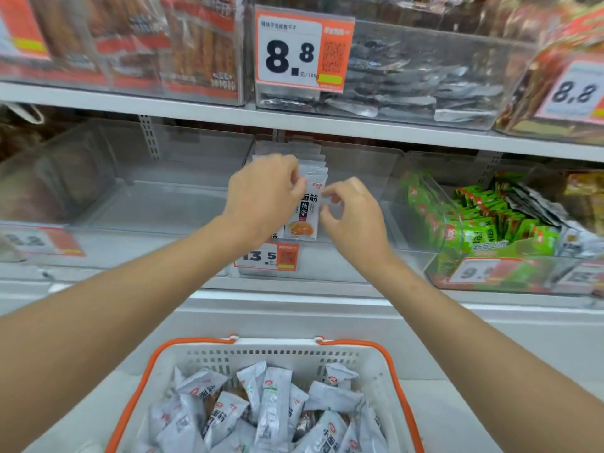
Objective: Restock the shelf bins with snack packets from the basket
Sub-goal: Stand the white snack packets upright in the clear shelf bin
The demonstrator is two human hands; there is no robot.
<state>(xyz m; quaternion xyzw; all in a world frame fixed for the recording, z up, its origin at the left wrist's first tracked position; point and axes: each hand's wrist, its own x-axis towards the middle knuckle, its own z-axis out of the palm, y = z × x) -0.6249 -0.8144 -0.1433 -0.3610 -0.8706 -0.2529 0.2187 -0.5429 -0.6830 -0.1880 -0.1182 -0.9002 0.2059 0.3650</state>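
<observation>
**A:** Entry one, nearest the camera?

**B:** Basket, white with orange handles, directly below the centre bin. It holds a loose pile of grey-white snack packets, stock not yet shelved.

**A:** Entry two, the hands?

**B:** Both bare forearms reach up over the basket and meet at the front of the centre bin.
- Left hand: back toward the camera, fingers curled, pinching the top left corner of the front packet.
- Right hand: forefinger and thumb curved into a C at that packet's right edge, forefinger tip touching it. Whether it has a true grip cannot be told.

**A:** Why held so?

**B:** As a judgement, one hand steadies the packet upright while the other squares its edge. That would leave it label-out and flush against the others.

**A:** Entry three, the centre bin itself?

**B:** Clear plastic. A row of packets stands on end along its left side, with the front packet foremost. A price tag reading 13.5 is fixed to its front, below the hands.

**A:** Entry four, beyond it?

**B:** Right of the centre bin is a clear bin of green packets. Above it, on the next shelf, are an 8.8 tag and silvery packets.
</observation>
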